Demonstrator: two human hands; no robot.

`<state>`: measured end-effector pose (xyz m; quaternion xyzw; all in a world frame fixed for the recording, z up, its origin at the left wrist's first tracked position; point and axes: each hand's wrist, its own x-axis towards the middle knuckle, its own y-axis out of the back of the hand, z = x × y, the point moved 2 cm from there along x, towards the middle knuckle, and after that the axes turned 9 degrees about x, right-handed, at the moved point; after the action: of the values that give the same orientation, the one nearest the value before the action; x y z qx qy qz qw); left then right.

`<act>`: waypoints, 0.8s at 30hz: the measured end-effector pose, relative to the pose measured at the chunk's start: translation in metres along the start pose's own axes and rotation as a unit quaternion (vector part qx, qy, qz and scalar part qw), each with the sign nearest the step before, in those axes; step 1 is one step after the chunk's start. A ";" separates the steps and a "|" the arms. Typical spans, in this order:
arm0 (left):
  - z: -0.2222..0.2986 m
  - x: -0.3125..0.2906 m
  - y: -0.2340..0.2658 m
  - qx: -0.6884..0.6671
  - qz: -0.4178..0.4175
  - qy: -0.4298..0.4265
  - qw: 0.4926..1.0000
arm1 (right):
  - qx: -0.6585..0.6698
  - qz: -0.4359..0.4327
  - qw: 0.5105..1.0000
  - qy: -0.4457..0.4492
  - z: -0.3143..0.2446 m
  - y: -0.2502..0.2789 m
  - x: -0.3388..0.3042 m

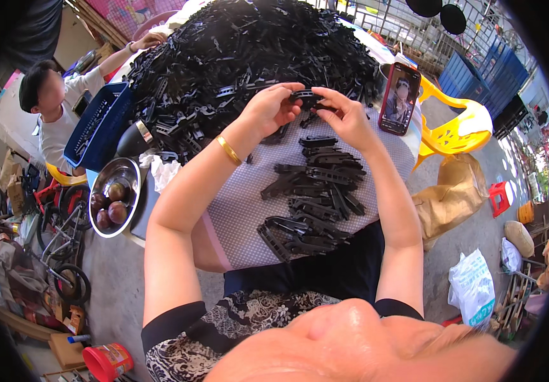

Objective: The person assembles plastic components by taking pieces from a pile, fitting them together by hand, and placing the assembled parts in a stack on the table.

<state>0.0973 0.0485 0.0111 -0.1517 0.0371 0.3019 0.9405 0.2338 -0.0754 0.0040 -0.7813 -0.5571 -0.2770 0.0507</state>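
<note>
Above the near edge of a large heap of black plastic parts [255, 44], both my hands hold a small black slotted plastic part [306, 96]. The fingers of my left hand [273, 109] pinch its left end. At its right end, thumb and fingers of my right hand [343, 118] are closed on it. Between my forearms, a loose stack of similar long, slotted black parts [316, 194] lies on the dotted tablecloth [233, 210]. Too little detail shows to tell exactly what kind of parts they are.
Left of me stand a steel bowl [135, 213] of dark round fruit, crumpled white tissue [162, 172] and a blue basket [96, 121]. A person [64, 108] reaches to the heap's far left. A phone [400, 99] stands at right, by a yellow chair [459, 127].
</note>
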 end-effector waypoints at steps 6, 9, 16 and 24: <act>0.006 -0.012 -0.017 0.095 0.004 -0.031 0.995 | -0.085 0.031 0.995 0.052 -0.005 -0.001 0.000; 0.006 -0.013 -0.020 0.347 0.042 -0.217 0.911 | -0.101 0.033 0.993 0.051 -0.001 0.002 0.000; 0.002 -0.008 -0.013 0.410 0.050 -0.205 0.887 | -0.127 0.037 0.989 0.065 0.000 -0.004 0.000; -0.001 -0.005 -0.014 0.299 0.046 -0.152 0.941 | -0.113 0.080 0.983 0.117 -0.002 -0.006 -0.002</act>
<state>0.1011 0.0345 0.0145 0.1863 -0.0104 0.3394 0.9220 0.2272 -0.0752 0.0030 -0.7864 -0.4478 -0.4228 0.0485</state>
